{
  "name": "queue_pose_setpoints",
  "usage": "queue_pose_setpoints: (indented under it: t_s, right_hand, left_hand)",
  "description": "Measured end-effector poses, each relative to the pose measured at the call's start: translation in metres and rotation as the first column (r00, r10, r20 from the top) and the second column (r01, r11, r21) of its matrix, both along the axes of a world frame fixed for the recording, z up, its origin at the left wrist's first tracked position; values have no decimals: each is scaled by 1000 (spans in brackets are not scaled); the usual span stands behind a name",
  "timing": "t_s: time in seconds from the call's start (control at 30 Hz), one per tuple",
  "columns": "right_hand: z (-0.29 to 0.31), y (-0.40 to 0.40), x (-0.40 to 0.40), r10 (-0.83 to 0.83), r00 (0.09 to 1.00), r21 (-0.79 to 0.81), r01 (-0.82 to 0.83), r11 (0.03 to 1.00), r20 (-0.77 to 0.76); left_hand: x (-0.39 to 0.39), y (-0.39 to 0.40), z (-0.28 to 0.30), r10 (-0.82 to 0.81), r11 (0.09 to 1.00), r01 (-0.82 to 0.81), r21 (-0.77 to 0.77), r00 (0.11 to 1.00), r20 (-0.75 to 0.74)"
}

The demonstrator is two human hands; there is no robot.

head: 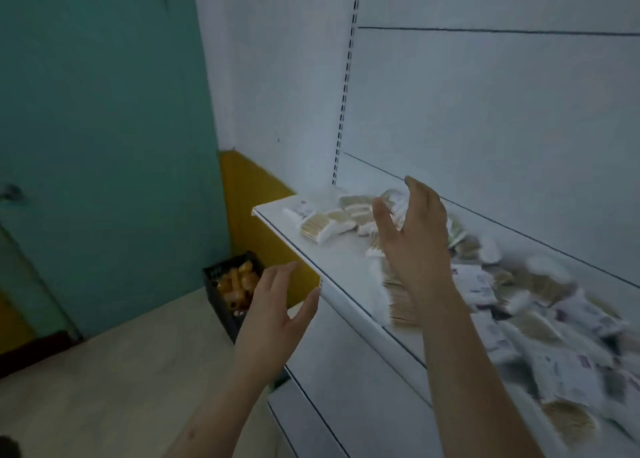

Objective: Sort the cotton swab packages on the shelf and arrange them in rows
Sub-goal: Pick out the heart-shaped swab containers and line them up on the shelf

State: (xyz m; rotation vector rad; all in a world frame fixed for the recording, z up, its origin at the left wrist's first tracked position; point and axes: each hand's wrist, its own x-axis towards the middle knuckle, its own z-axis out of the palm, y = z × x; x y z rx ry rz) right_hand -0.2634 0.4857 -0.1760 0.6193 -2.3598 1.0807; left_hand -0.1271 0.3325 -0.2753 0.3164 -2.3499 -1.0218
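Note:
Several cotton swab packages [322, 223] in clear and white wrappers lie in a loose, blurred heap along the white shelf [298, 250], spreading from its far left end to the lower right. My right hand [412, 236] hovers over the middle of the heap with its fingers spread and nothing in it. More packages [568, 347] are piled to its right. My left hand [277, 312] is raised in front of the shelf's front edge, fingers apart and empty, its thumb close to the edge.
A white slotted back panel [485, 111] rises behind the shelf. Below left, a black crate [221, 298] of orange items stands on the beige floor beside a yellow panel [249, 194]. A teal wall [104, 146] fills the left. Lower shelves [332, 402] jut out beneath.

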Motion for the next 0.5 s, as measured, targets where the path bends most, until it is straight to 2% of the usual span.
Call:
queue_pose_setpoints:
  t_s: [0.23, 0.4, 0.5]
  right_hand:
    - [-31, 10, -90, -221, 953, 27, 220, 975, 207]
    - [-58, 7, -129, -397, 874, 249, 333, 910, 281]
    - [-72, 3, -136, -473, 859, 376, 379, 846, 196]
  left_hand:
    - [-130, -35, 0, -184, 983, 184, 6, 979, 90]
    - [-217, -54, 10, -309, 946, 312, -88, 950, 54]
    - [-263, -55, 21, -369, 925, 368, -99, 930, 10]
